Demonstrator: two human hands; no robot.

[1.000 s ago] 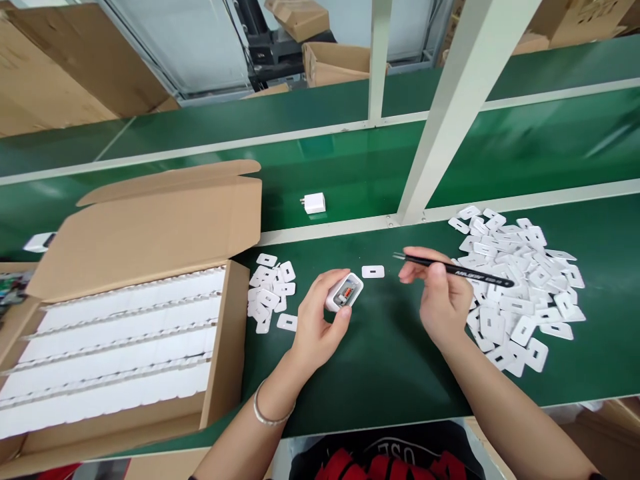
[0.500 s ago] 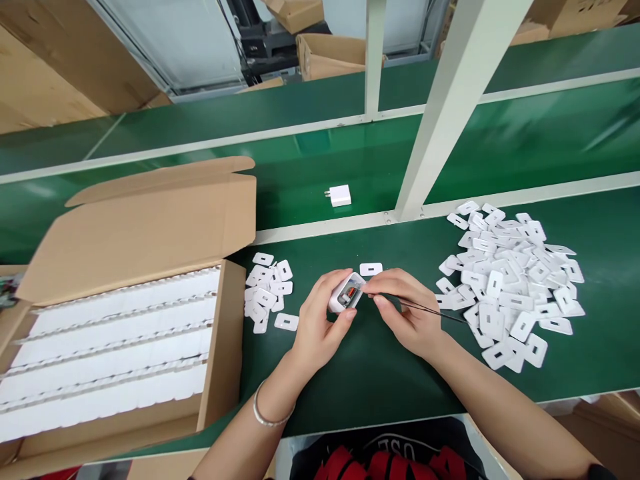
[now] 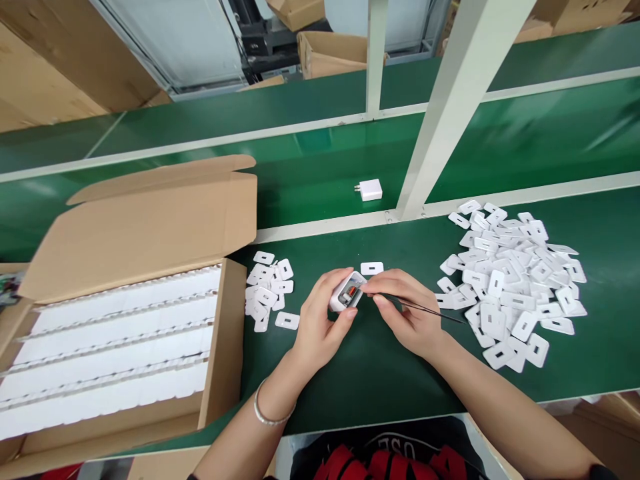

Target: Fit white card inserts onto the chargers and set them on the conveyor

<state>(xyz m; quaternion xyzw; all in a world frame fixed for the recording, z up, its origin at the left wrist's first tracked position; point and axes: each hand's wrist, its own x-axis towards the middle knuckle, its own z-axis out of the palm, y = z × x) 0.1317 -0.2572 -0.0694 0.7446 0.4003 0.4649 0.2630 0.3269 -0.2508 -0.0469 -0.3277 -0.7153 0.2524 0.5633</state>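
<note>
Between the thumb and fingers of my left hand [image 3: 316,327] is a white charger housing [image 3: 338,301]. Its open end faces right and shows a circuit board with an orange-red part [image 3: 352,291] inside. My right hand [image 3: 411,317] is closed on thin black tweezers [image 3: 434,311], whose back ends point right. The tweezer tips are at the housing's open end, mostly hidden by my fingers, so I cannot tell what they touch. Just beyond my hands lies a single white cover plate [image 3: 365,269] with a dark slot.
A large pile of white cover plates [image 3: 505,273] spreads to the right, a smaller pile [image 3: 267,288] to the left. An open cardboard box [image 3: 225,347] with rows of white dividers stands at far left. Behind the rail, a white charger [image 3: 371,190] lies near a pale post [image 3: 445,113].
The white charger behind the rail has shifted to the right along the green surface. My hands, the housing and the tweezers have hardly moved.
</note>
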